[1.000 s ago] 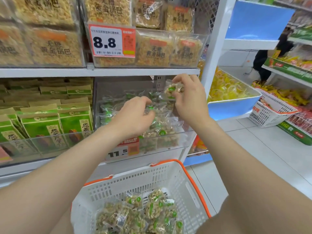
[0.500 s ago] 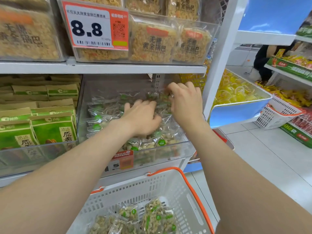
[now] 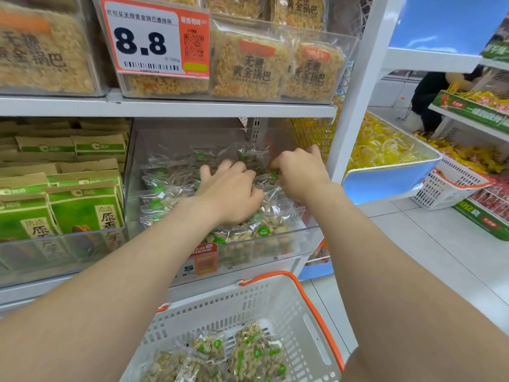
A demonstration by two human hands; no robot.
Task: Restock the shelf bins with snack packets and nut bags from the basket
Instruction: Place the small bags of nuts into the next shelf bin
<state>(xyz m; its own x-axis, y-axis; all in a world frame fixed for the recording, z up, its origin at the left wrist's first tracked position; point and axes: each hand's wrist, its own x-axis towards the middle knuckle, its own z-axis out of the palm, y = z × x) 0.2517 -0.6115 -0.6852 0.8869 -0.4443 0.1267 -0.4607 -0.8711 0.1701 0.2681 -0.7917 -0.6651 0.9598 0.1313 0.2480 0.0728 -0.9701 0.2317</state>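
Currently my left hand [image 3: 231, 195] rests open on heaped nut bags [image 3: 170, 186]; my right hand [image 3: 300, 172], hold unclear. Risk: slick bags spill over the front edge of the bin [image 3: 311, 231].

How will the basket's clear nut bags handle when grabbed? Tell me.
The nut bags look like glossy clear film, so probably slippery. Loose nuts inside suggest they sag and shift rather than stay stiff. Lying flat in the basket, they seem unlikely to roll.
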